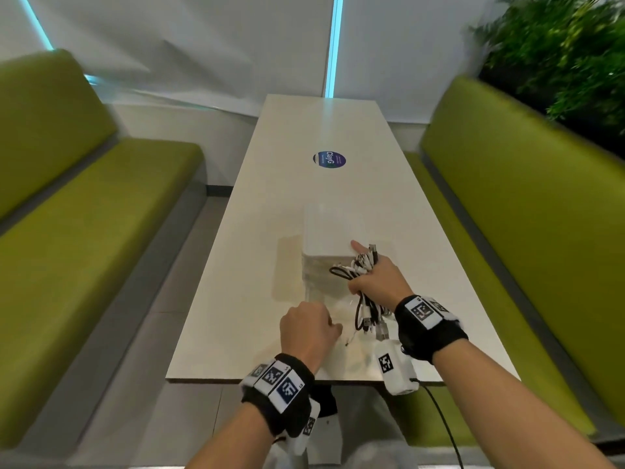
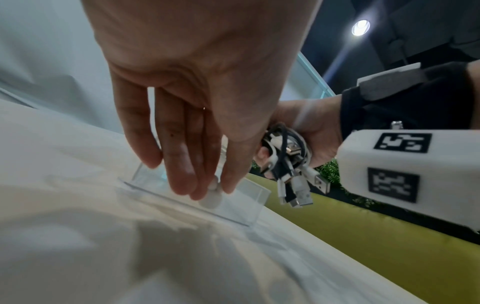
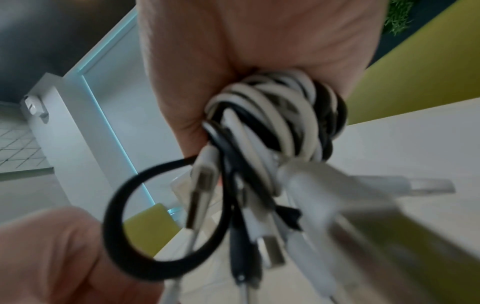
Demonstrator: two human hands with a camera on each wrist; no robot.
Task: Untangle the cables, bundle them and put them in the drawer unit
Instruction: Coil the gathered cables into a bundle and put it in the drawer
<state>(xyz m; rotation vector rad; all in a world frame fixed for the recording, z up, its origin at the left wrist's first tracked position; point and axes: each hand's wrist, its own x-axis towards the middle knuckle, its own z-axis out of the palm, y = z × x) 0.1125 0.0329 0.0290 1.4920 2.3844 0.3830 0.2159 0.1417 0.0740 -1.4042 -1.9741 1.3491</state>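
A clear plastic drawer unit [image 1: 341, 231] stands on the white table [image 1: 304, 184]. Its low drawer [image 2: 241, 207] sticks out toward me. My left hand [image 1: 333, 328] pinches the drawer's small white knob [image 2: 210, 200] between thumb and fingertips. My right hand [image 1: 367, 277] grips a coiled bundle of black and white cables [image 1: 358, 265] just right of the drawer, above the table. USB plugs hang from the cable bundle [image 2: 291, 164] below the fist. In the right wrist view the bundle [image 3: 272, 123] fills the palm and a black loop [image 3: 114, 226] sticks out.
Green benches [image 1: 84, 238] [image 1: 507, 204] run along both sides of the narrow table. A round dark sticker [image 1: 329, 159] lies farther up the table. Plants [image 1: 558, 52] stand behind the right bench. The table's near edge [image 1: 209, 380] is just below my wrists.
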